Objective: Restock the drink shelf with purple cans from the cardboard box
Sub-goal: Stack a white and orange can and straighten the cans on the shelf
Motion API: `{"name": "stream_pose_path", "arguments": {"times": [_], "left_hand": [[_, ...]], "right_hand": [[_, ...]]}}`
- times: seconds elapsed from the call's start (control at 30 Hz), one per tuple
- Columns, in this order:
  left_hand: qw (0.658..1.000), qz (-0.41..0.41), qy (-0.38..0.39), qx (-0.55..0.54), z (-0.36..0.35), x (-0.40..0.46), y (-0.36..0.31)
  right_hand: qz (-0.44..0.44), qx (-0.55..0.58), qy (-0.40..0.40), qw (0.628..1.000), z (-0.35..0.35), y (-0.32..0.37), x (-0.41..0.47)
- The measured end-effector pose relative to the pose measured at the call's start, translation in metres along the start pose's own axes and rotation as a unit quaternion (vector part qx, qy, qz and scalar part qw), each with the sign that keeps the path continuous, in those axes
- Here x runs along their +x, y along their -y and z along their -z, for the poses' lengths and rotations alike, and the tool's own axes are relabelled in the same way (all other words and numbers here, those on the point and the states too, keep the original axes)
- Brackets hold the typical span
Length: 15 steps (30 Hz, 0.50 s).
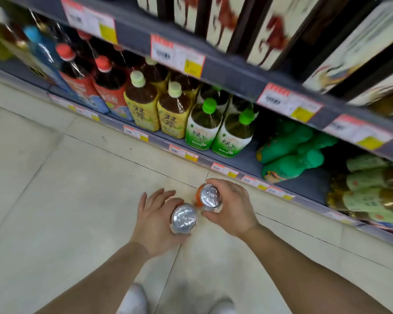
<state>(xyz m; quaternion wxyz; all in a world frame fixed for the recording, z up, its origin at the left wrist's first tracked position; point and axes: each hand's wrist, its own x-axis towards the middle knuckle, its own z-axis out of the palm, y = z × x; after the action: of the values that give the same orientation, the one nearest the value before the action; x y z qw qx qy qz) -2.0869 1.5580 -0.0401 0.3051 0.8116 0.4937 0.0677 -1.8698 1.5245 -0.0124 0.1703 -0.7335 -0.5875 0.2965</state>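
Each hand is wrapped round one can, left hand point(156, 219) on a can point(183, 218), right hand point(233, 206) on another can point(210, 197) with orange showing, held above the floor point(55, 189) near the shelf point(243, 160), so next they likely need a free spot there.

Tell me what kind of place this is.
Most likely a supermarket drinks aisle: shelves edged with price tags, rows of bottled tea, and a can in each hand.

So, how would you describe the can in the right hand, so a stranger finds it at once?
Look below the bottom shelf, over the pale floor tiles, where two hands each grip one can. The can in the right hand is the one nearer the shelf. Only it shows an orange side under its silver top; its neighbour shows just the lid.
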Motion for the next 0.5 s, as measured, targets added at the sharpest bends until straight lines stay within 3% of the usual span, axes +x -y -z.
{"name": "stream_pose_path", "arguments": {"times": [0.3,0.5], "left_hand": [[0.999,-0.051,0.007,-0.001,0.278,-0.043,-0.181],[0.994,-0.090,-0.014,-0.059,0.454,-0.078,-0.312]], "right_hand": [[0.001,0.008,-0.053,0.999,0.246,0.200,-0.077],[0.059,0.026,-0.094,0.993,0.429,0.328,-0.138]]}}
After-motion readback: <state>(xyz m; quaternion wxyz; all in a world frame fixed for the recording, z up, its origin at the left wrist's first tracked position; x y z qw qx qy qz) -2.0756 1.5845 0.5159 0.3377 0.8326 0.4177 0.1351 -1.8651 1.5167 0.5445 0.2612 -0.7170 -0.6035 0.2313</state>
